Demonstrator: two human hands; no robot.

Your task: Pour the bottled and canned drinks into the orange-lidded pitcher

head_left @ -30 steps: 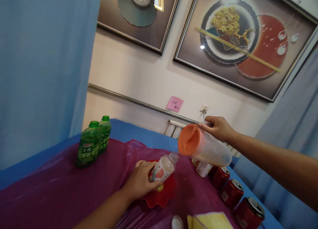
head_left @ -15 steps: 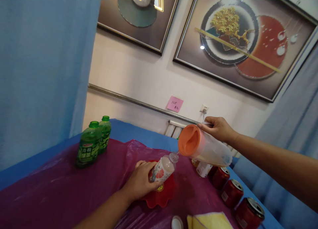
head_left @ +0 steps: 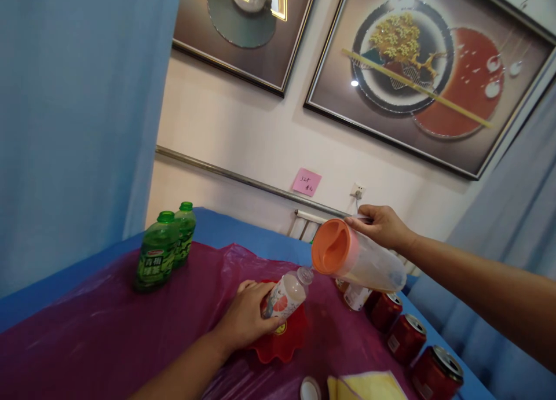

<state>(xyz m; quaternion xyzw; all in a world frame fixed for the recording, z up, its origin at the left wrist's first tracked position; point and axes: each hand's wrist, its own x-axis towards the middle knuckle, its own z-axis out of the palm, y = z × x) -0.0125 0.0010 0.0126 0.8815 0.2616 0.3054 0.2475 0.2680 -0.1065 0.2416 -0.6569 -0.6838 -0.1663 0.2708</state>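
Observation:
My left hand (head_left: 252,313) is wrapped round a clear plastic bottle (head_left: 286,296) with a grapefruit print on its label. The bottle leans right, its uncapped mouth close to the pitcher's lid, above a red scalloped dish (head_left: 278,348). In my right hand (head_left: 384,226) is the handle of a translucent pitcher (head_left: 369,261), tipped on its side with its orange lid (head_left: 331,246) facing left. Some pale liquid lies along the pitcher's lower side. Whether a stream runs between lid and bottle mouth is hard to make out.
Two green bottles (head_left: 158,252) stand at the left on the purple plastic sheet (head_left: 87,342). Several red cans (head_left: 436,374) line the right edge, beside a labelled container (head_left: 356,297). A yellow cloth (head_left: 369,387) and a white cap (head_left: 310,388) lie in front.
Both hands, the bottle and the pitcher keep nearly the same pose. The whole view has shifted very slightly.

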